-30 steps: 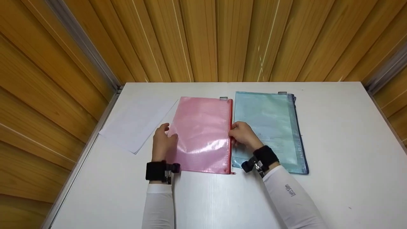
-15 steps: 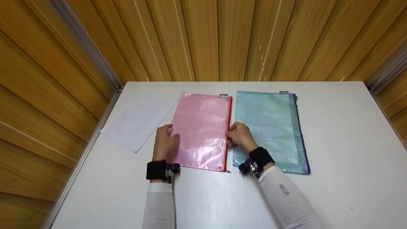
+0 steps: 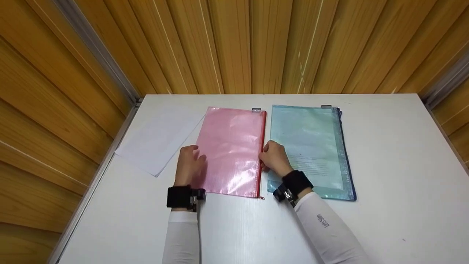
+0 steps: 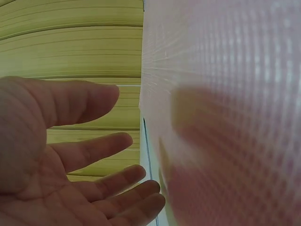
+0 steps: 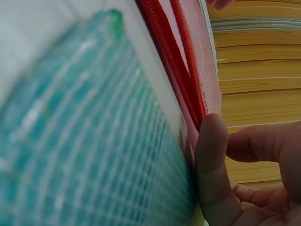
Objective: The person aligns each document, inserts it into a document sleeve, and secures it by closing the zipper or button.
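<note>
A pink mesh zipper folder (image 3: 231, 154) lies on the table with its red zipper edge (image 3: 262, 146) on the right. In the right wrist view the two red zipper strips (image 5: 181, 61) stand slightly apart. My right hand (image 3: 275, 158) pinches this edge near its middle, its fingers curled; the thumb is partly hidden behind the index finger. At the folder's left edge, my left hand (image 3: 188, 167) is held with fingers loosely bent and thumb apart. The left wrist view shows nothing between its fingers (image 4: 110, 148). A teal mesh zipper folder (image 3: 307, 135) lies under and beside my right hand, with printed paper inside.
White paper sheets (image 3: 161, 139) lie at an angle on the left of the white table (image 3: 384, 165). Wood-look panels (image 3: 234, 44) rise behind the table and along its sides. Each wrist wears a black strap with a small camera.
Compared with a second ago, the pink folder's near edge and zipper pull have shifted slightly left and away from me. My right hand has moved slightly left with the zipper edge. My left hand stays nearly still.
</note>
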{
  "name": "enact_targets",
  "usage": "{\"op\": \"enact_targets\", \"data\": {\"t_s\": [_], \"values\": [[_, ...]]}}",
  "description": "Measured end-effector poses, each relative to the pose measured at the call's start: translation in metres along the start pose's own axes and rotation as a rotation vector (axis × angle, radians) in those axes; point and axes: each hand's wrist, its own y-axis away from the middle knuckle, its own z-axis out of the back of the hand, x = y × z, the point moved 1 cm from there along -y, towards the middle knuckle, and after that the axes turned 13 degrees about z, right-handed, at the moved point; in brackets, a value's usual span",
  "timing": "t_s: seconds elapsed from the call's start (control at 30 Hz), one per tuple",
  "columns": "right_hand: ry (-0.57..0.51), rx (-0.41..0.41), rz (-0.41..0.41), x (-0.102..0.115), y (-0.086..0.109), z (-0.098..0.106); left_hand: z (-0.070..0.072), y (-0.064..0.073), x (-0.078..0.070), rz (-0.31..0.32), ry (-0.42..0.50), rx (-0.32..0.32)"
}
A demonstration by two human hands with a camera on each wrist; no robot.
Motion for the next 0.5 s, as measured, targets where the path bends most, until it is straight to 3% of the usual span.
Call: {"op": "enact_targets", "data": {"t_s": [0.23,0.27,0.47,0.5], "values": [[0.059,0.002,0.093,0.012,0.004,-0.001,0.026,0.005,0.006,-0.033,-0.118,-0.027],[0.062,0.001,0.137,0.002,-0.002,-0.003,0.031,0.005,0.008,-0.033,-0.146,-0.027],[0.137,0.041,0.264,0.015,0.002,-0.011,0.059,0.003,0.017,-0.021,-0.287,-0.021],[0.156,0.05,0.262,0.028,0.008,-0.011,0.063,0.002,0.019,-0.024,-0.308,-0.02]]}}
